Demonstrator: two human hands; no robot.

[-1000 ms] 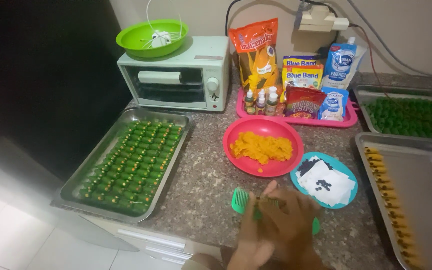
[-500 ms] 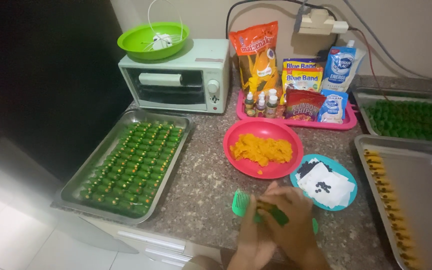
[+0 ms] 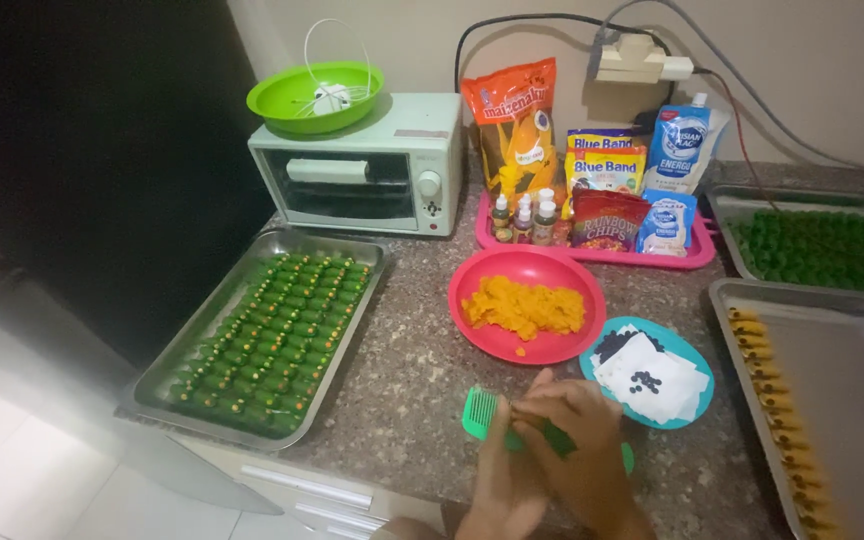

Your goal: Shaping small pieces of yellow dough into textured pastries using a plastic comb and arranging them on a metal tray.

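Right tray (image 3: 852,400) cut off at frame edge, orange-tipped row down its left side. Room left of counter dark, nothing legible. Speckled granite counter (image 3: 402,370) under everything; left tray (image 3: 197,325) full of green pieces. Left hand (image 3: 500,480) and right hand (image 3: 582,450) pressed together at counter's front edge, pinching small orange-green piece (image 3: 537,420), mostly hidden by fingers. Green comb (image 3: 479,412) pokes out beneath.

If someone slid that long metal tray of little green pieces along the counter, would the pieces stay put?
Probably mostly. The metal tray looks stiff and has a raised rim, so nothing should spill out. But the green pieces are small, rounded and loosely lined in rows, so a jerky push could likely roll or nudge them out of line.
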